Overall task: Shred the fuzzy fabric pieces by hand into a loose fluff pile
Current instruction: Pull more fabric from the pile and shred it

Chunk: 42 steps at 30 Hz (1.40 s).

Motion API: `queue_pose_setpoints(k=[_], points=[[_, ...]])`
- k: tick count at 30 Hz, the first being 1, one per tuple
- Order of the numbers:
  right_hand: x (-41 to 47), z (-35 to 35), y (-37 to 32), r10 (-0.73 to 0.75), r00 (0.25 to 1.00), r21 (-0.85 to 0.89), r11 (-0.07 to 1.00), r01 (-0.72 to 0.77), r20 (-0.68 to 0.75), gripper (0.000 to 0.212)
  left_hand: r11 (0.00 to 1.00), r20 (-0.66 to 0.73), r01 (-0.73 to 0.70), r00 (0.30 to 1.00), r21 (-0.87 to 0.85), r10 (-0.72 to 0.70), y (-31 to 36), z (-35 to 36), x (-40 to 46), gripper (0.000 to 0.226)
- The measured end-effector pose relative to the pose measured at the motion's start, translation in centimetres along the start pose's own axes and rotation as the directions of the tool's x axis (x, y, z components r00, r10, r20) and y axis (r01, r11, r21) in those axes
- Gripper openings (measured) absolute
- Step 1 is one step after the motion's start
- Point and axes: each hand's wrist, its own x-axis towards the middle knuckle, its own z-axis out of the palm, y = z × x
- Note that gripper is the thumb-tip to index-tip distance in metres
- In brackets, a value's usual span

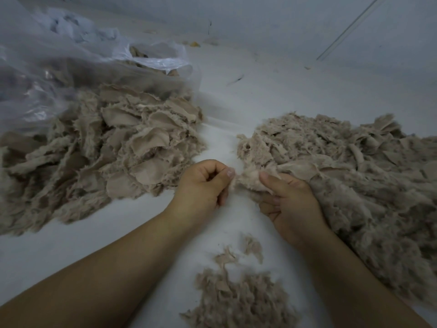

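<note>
- The left hand (203, 183) is curled, thumb pressed to forefinger, pinching the near edge of a fuzzy fabric piece (250, 179). The right hand (287, 197) grips the other side of that piece, fingers curled under it and thumb on top, right at the edge of the heap on the right (354, 166).
- Both grips sit very close together on a thin tuft. If the left pinch holds only loose fibres, it will likely slip off with a wisp instead of tearing the backing.
- The piece in hand touches the right heap; a hard pull could drag neighbouring scraps along and tangle them in.
- The fluff pile (238, 297) lies near the body between the forearms, while the hands work farther out. Shreds let go there may land on the white surface (146, 216) short of the pile and scatter.
- The heap of scraps on the left (99, 147) spills from a clear plastic bag (59, 74); a forearm sweeping left could smear it toward the fluff.
- Light fluff drifts easily, so quick arm moves above the pile could spread it.
</note>
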Motion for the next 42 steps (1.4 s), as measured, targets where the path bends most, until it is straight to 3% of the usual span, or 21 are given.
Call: queue_pose_setpoints(k=[2,3,5,6,8,9,11,13,14,16,18,22,25,29,34,39,42], points=[[0.0,0.2,-0.1,-0.003,1.000,0.051,0.999,0.004,-0.018,0.019,1.000,0.150,-0.004,0.989,0.018,0.001,0.1,-0.6,-0.1,0.036],[0.0,0.2,0.0,-0.013,1.000,0.065,0.998,0.015,-0.023,0.025,0.996,0.306,-0.030,0.952,0.080,0.004,0.3,-1.0,-0.2,0.034],[0.1,0.1,0.1,-0.022,0.999,0.082,0.996,0.026,-0.041,0.035,0.963,0.618,-0.124,0.784,0.240,-0.053,1.1,-1.8,-0.2,0.027],[0.1,0.0,0.1,-0.023,0.999,0.083,0.996,0.026,-0.047,0.037,0.947,0.702,-0.157,0.707,0.280,-0.090,1.3,-2.2,-0.1,0.023],[0.1,-0.2,0.2,-0.024,0.999,0.074,0.997,0.027,-0.036,0.032,0.950,0.754,-0.153,0.647,0.271,-0.111,1.7,-2.6,-0.1,0.014],[0.1,-0.3,0.2,-0.027,0.999,0.060,0.998,0.028,-0.025,0.027,0.957,0.749,-0.142,0.655,0.252,-0.100,1.7,-2.7,-0.1,0.007],[0.1,-0.3,0.4,-0.039,0.999,-0.026,0.999,0.039,0.003,0.033,0.964,0.633,-0.121,0.772,0.236,-0.058,1.4,-2.4,-0.1,0.024],[0.0,-0.2,0.5,-0.072,0.997,-0.124,0.989,0.075,0.032,0.051,0.977,0.360,0.045,0.925,0.208,-0.119,0.9,-1.3,0.1,0.043],[-0.1,-0.2,0.5,-0.088,0.995,-0.146,0.985,0.094,0.047,0.053,0.977,0.248,0.125,0.954,0.175,-0.166,0.7,-0.5,0.2,0.047],[-0.1,-0.4,0.5,-0.098,0.994,-0.152,0.983,0.106,0.055,0.052,0.965,0.164,0.182,0.963,0.186,-0.213,0.5,0.7,0.5,0.052],[-0.1,-0.5,0.5,-0.089,0.994,-0.156,0.983,0.098,0.063,0.049,0.956,0.170,0.169,0.962,0.239,-0.213,0.4,1.2,0.5,0.045],[-0.1,-0.3,0.5,-0.057,0.998,-0.136,0.989,0.061,0.033,0.038,0.955,0.286,0.171,0.928,0.242,-0.239,0.3,0.3,0.3,0.023],[-0.1,0.0,0.3,-0.043,0.999,-0.076,0.996,0.043,-0.008,0.030,0.954,0.336,0.182,0.906,0.240,-0.258,0.6,-0.4,0.4,0.018],[0.0,-0.2,0.3,-0.061,0.998,-0.070,0.996,0.063,0.032,0.034,0.975,0.372,0.206,0.901,0.084,-0.222,1.3,-0.7,0.6,0.016],[-0.2,-0.2,0.2,-0.062,0.996,-0.153,0.986,0.071,0.063,0.041,0.977,0.219,0.200,0.952,0.079,-0.213,0.7,0.0,0.6,0.027],[-0.1,-0.2,0.1,-0.048,0.997,-0.080,0.995,0.053,0.066,0.040,0.989,0.113,0.149,0.983,-0.007,-0.148,0.1,0.1,0.3,0.036],[-0.3,-0.3,0.3,-0.069,0.988,-0.226,0.969,0.099,0.140,0.034,0.991,0.099,0.129,0.987,-0.022,-0.127,0.0,0.3,0.2,0.028]])
